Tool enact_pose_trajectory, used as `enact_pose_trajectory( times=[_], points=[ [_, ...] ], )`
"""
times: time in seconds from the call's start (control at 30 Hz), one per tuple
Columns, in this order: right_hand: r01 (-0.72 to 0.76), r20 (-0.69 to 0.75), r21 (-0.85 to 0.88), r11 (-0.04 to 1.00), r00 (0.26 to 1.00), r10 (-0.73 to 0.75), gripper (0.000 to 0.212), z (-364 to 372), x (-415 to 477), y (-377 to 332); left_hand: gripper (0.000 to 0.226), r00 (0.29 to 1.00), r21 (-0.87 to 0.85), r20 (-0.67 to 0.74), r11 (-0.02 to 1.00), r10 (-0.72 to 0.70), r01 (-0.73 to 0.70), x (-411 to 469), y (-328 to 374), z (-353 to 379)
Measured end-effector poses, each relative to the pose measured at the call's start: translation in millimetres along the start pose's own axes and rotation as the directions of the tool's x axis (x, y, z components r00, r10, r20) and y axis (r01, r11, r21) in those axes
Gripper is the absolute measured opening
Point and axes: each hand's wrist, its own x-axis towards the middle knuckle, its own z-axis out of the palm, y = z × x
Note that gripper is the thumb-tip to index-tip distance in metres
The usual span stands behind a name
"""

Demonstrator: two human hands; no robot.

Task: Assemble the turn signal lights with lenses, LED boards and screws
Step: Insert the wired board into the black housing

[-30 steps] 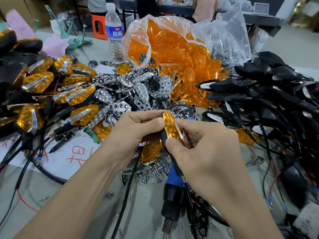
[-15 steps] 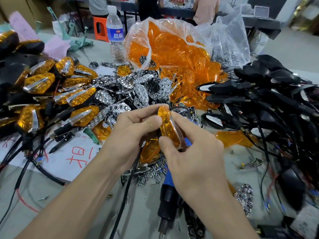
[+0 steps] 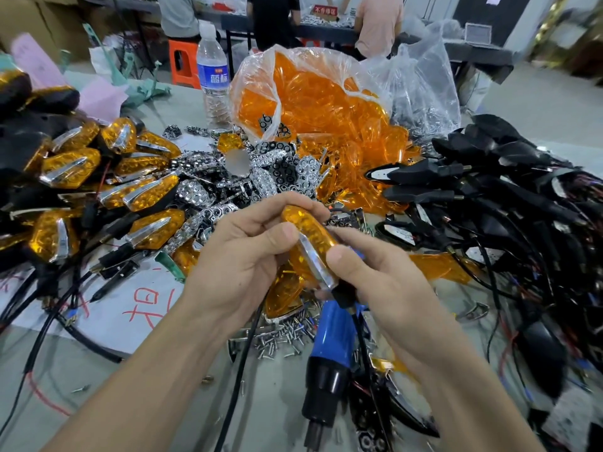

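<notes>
My fingers [image 3: 281,232] are pinching the amber turn signal light [image 3: 310,243] at mid-frame. My left hand [image 3: 241,259] is gripping its upper end and my right hand [image 3: 388,285] its lower end, over the worktop [image 3: 130,380]. Screws [image 3: 280,337] are lying at 6 o'clock, the bag of lenses [image 3: 313,93] is sitting at 12, and black housings [image 3: 489,177] are piling at 3.
</notes>
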Motion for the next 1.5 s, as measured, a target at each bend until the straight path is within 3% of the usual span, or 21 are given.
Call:
enact_pose_trajectory(
  times=[0.2,0.3,0.4,0.67,1.0,1.13,1.33,1.5],
  points=[
    [0.152,-0.022,-0.046,0.987,0.988,-0.153,0.024,1,-2,3,0.037,1.0,0.138,0.004,0.99,-0.028,0.027,0,4,-3],
    [0.194,-0.028,-0.072,0.978,0.98,-0.197,0.026,5,-4,5,0.039,0.992,0.083,0.002,0.989,-0.123,0.122,-1,2,-2],
    [0.224,-0.054,-0.122,0.967,0.971,-0.232,0.027,8,-7,6,0.033,0.993,0.089,0.008,0.989,-0.118,0.117,-1,3,0],
    [0.202,-0.163,-0.365,0.909,0.947,-0.276,0.032,19,-13,7,0.031,0.997,0.18,-0.076,0.983,-0.007,0.021,-3,-7,12],
    [0.26,-0.149,-0.326,0.909,0.935,-0.321,0.008,18,-10,8,0.02,0.987,0.289,-0.155,0.957,0.039,0.008,-5,-16,15],
    [0.273,-0.17,-0.368,0.889,0.92,-0.353,0.022,20,-10,9,0.022,0.976,0.319,-0.2,0.948,0.08,-0.012,-8,-18,18],
    [0.218,-0.207,-0.434,0.874,0.92,-0.332,0.024,17,-5,13,0.023,0.968,0.261,-0.249,0.964,0.011,0.056,-5,-21,20],
    [0.183,-0.198,-0.505,0.844,0.927,-0.319,0.02,14,-8,15,0.02,0.99,0.316,-0.11,0.941,-0.086,0.117,-1,-9,4]
  ],
)
